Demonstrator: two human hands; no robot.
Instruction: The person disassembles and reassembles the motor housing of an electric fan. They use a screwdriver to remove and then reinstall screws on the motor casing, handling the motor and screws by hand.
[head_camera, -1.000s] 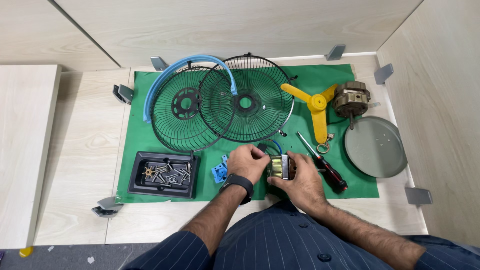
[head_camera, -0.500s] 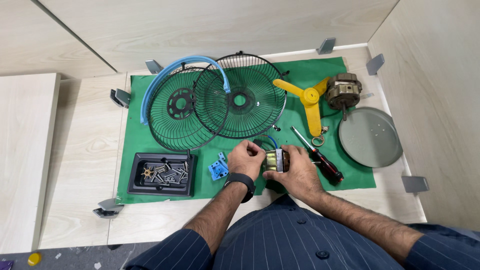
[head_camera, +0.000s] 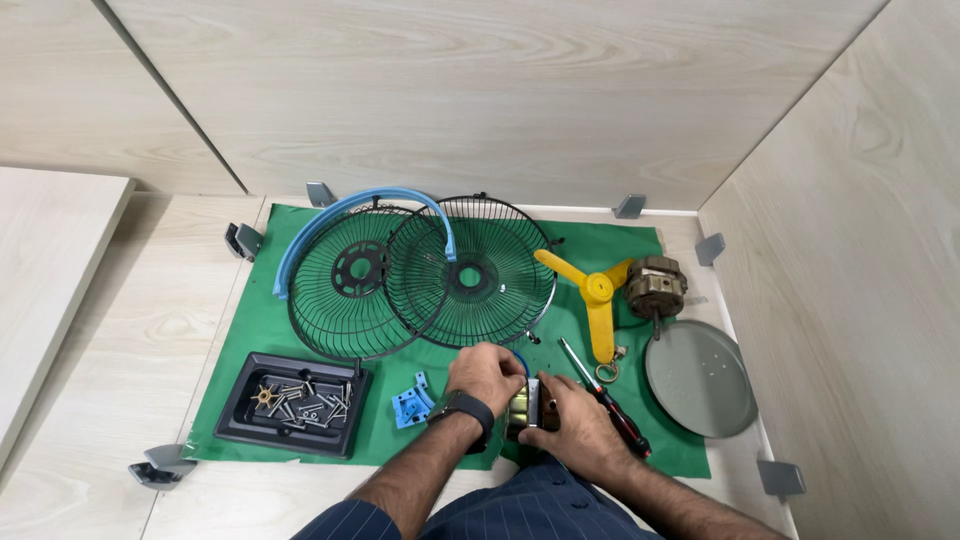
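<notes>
Green mat (head_camera: 270, 320), both hands, left (head_camera: 487, 375) and right (head_camera: 580, 432), in a closed grip on a small brass-and-silver block (head_camera: 527, 405).

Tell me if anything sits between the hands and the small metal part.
Nothing visible does. The left hand and right hand both already grip the small metal part from either side, above the green mat.

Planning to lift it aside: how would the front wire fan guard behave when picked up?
The wire fan guard looks like thin open mesh, so probably light and slightly springy. It overlaps the rear guard, so it may snag. Round, it could roll on edge.
</notes>
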